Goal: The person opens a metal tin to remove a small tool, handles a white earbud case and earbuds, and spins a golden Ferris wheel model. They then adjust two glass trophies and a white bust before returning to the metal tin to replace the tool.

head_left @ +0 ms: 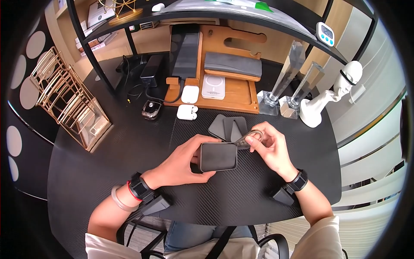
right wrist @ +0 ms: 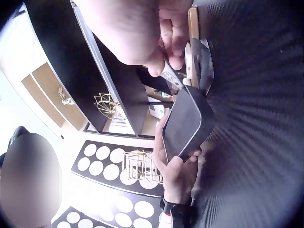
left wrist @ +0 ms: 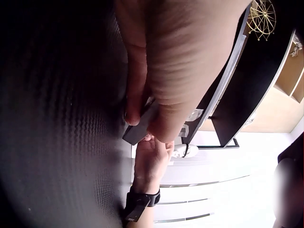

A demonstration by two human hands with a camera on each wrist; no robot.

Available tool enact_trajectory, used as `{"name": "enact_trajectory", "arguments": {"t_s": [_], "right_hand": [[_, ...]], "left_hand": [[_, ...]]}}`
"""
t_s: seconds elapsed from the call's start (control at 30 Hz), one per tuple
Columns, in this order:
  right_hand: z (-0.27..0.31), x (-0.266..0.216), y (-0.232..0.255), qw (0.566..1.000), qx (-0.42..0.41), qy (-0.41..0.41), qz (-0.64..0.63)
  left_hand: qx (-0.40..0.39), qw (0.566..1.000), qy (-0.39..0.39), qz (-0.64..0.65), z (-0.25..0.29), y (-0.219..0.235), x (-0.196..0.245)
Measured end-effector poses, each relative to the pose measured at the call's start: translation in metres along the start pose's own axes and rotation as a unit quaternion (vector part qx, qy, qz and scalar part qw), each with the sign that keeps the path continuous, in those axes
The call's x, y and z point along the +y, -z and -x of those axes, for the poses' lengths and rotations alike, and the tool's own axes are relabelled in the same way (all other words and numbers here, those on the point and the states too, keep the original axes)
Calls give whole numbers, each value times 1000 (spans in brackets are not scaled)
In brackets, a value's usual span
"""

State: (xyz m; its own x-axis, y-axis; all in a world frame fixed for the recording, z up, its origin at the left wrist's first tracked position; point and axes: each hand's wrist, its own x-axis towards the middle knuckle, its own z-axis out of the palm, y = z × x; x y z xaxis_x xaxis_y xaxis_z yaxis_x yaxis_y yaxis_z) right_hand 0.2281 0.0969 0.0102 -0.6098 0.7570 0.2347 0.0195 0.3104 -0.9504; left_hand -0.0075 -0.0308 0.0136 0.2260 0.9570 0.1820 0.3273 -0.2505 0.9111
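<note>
A small dark grey case (head_left: 218,156) with rounded corners is gripped in my left hand (head_left: 183,160), fingers along its far side and thumb at its near edge. My right hand (head_left: 271,149) pinches a short patterned strap (head_left: 249,137), bent into a loop, that meets the case's upper right corner. In the right wrist view the case (right wrist: 183,126) is tilted, and light markings show on the strap (right wrist: 170,73). Just behind the case, a dark grey flat piece with a band (head_left: 222,126) lies on the desk. The left wrist view shows the case (left wrist: 141,127) mostly hidden by fingers.
Behind the hands stand a wooden organizer (head_left: 237,105), white earbuds (head_left: 187,112) and a clear-cased round item (head_left: 151,110). A gold wire rack (head_left: 71,103) is at left. Crystal trophies (head_left: 286,80) and a white figurine (head_left: 317,105) stand at right, under a black shelf (head_left: 207,15).
</note>
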Motion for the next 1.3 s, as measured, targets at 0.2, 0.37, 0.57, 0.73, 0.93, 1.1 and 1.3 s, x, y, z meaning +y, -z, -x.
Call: {"name": "enact_trajectory", "arguments": {"t_s": [0.2, 0.37, 0.57, 0.73, 0.93, 1.1, 1.3], "right_hand": [[0, 4, 0, 993, -46, -23, -106], [5, 1, -10, 983, -100, -35, -153], [10, -6, -11, 988, -84, -38, -123], [15, -11, -17, 997, -77, 25, 5], [20, -14, -24, 990, -128, 27, 54], [18, -23, -21, 985, -145, 38, 84], [19, -27, -22, 983, -141, 47, 110]], "left_hand": [[-28, 998, 25, 51, 1, 1, -2], [22, 997, -65, -22, -1, 1, -6], [17, 995, -60, -81, -4, 4, -2], [5, 993, -79, -89, -2, 2, -7], [-75, 984, -90, -131, 1, 1, -6], [-121, 985, -14, -118, -1, 2, 1], [-56, 993, 11, -106, 0, -4, 3]]}}
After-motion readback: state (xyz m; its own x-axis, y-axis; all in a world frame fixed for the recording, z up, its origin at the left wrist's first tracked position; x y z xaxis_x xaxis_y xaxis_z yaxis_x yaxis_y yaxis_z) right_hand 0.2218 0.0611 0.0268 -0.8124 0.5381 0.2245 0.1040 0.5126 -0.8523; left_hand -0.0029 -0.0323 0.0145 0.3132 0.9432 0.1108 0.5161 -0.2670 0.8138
